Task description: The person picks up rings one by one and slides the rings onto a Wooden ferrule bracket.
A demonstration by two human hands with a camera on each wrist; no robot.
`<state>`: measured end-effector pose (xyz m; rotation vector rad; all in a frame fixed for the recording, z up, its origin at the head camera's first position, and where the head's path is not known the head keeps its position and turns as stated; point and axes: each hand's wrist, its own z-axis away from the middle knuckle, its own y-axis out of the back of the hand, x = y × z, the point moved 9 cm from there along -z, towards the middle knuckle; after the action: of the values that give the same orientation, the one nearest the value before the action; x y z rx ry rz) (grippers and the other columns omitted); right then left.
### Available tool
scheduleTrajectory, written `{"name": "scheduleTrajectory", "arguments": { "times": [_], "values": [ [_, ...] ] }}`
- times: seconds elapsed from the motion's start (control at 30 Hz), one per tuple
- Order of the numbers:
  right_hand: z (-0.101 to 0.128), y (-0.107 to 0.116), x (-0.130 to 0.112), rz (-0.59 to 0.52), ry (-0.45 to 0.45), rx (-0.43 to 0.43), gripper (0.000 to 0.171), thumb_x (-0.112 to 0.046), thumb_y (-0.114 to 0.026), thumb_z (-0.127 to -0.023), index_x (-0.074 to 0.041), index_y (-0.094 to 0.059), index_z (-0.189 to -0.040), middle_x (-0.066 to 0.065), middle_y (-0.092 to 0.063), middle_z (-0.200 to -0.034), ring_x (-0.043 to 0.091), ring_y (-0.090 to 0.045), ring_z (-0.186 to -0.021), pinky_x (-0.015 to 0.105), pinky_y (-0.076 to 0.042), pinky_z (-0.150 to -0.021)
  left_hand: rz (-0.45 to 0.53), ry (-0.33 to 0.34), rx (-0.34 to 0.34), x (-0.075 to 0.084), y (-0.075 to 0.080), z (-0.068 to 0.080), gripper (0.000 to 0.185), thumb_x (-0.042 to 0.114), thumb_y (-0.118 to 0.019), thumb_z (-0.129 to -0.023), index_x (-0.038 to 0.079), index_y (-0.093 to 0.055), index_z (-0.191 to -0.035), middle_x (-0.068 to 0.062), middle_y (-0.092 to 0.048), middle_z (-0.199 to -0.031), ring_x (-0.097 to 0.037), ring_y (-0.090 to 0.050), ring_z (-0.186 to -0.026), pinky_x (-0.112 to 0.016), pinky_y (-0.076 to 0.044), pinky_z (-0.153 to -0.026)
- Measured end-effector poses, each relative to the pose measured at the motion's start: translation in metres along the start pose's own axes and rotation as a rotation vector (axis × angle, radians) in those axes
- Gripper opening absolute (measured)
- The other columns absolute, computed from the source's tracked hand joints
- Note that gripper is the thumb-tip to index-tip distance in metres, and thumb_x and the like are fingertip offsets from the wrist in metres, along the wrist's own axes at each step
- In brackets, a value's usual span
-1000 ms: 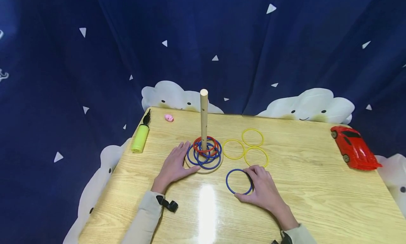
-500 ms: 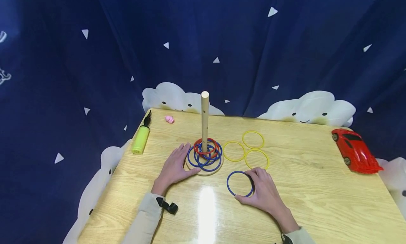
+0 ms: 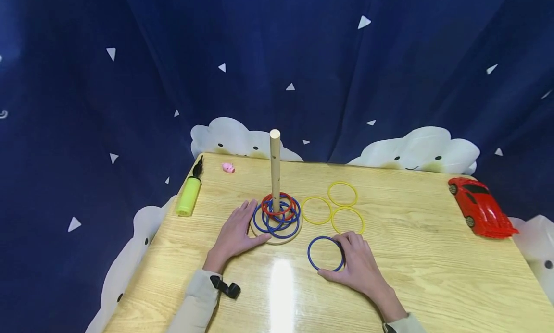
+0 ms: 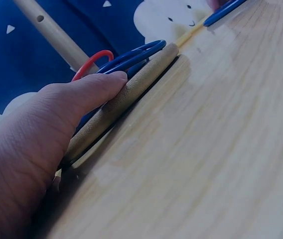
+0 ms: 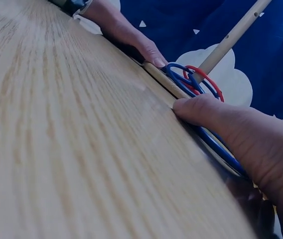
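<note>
Blue ring [image 3: 326,254] lay flat on the table [image 3: 433,256] beside the peg base [image 3: 277,237], pinched by the right hand [image 3: 357,263] while the flat, relaxed left hand [image 3: 235,232] steadied the base; a level lift seemed wisest.

Two bare hands in view, no gloves, rings or other jewellery seen. The left hand [image 3: 235,234] emerges from a long sleeve [image 3: 195,306] of light beige, soft-looking fabric with a plain cuff at the wrist. A black strap [image 3: 225,288] sits at that cuff, with a loose folded end sticking out to one side. The right hand [image 3: 357,268] emerges from a matching beige right sleeve [image 3: 404,324], only its cuff edge visible at the frame bottom; a small dark piece shows beside it, too cut off to identify. Fingernails on the fingers [image 4: 99,87] are short and unpainted. No markings or print on either sleeve.
</note>
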<state>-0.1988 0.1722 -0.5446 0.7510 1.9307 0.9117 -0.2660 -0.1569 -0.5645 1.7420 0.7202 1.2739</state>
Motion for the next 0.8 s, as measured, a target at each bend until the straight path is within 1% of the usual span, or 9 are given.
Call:
{"name": "scheduleTrajectory", "arguments": {
  "times": [0.17,0.4,0.53,0.67,0.8],
  "values": [
    [-0.002,0.006,-0.004,0.041,0.037,0.036,0.088,-0.074,-0.09,-0.054,-0.012,-0.071,-0.114,0.001,-0.057,-0.103,0.022,-0.054,-0.097,0.042,-0.045,-0.081,0.001,-0.008,0.016,0.001,-0.001,0.0,0.116,0.084,-0.06,-0.084,0.014,-0.023,-0.168,-0.007,-0.028,-0.172,-0.027,-0.02,-0.16,-0.049,-0.018,-0.13],
    [-0.003,0.008,-0.007,0.038,0.093,0.052,0.085,-0.07,-0.091,-0.053,-0.012,-0.072,-0.112,-0.003,-0.054,-0.099,0.019,-0.053,-0.094,0.04,-0.044,-0.078,0.01,0.015,0.006,0.0,-0.001,0.002,0.116,0.085,-0.061,-0.083,0.016,-0.023,-0.168,-0.003,-0.027,-0.172,-0.024,-0.019,-0.16,-0.046,-0.016,-0.131],
    [-0.003,0.008,-0.006,0.018,0.088,0.052,0.087,-0.072,-0.091,-0.054,-0.012,-0.072,-0.114,-0.003,-0.055,-0.1,0.017,-0.053,-0.095,0.039,-0.044,-0.079,-0.001,0.01,0.003,-0.001,-0.002,0.001,0.117,0.086,-0.059,-0.083,0.015,-0.022,-0.168,-0.003,-0.026,-0.172,-0.025,-0.019,-0.16,-0.046,-0.015,-0.131],
    [-0.004,0.008,-0.008,0.004,0.064,0.029,0.087,-0.074,-0.09,-0.055,-0.013,-0.072,-0.115,-0.005,-0.055,-0.102,0.014,-0.052,-0.096,0.036,-0.045,-0.079,-0.028,0.007,-0.005,-0.001,-0.002,0.0,0.118,0.088,-0.056,-0.083,0.016,-0.02,-0.169,-0.003,-0.025,-0.172,-0.025,-0.019,-0.16,-0.045,-0.015,-0.131],
    [-0.014,0.019,-0.015,0.002,0.077,0.008,0.087,-0.072,-0.091,-0.055,-0.011,-0.072,-0.115,-0.005,-0.056,-0.104,0.013,-0.052,-0.096,0.036,-0.047,-0.078,-0.02,0.005,-0.004,-0.001,-0.002,0.0,0.117,0.087,-0.057,-0.083,0.015,-0.021,-0.168,-0.004,-0.025,-0.172,-0.025,-0.019,-0.16,-0.045,-0.014,-0.131]
  ]
}}
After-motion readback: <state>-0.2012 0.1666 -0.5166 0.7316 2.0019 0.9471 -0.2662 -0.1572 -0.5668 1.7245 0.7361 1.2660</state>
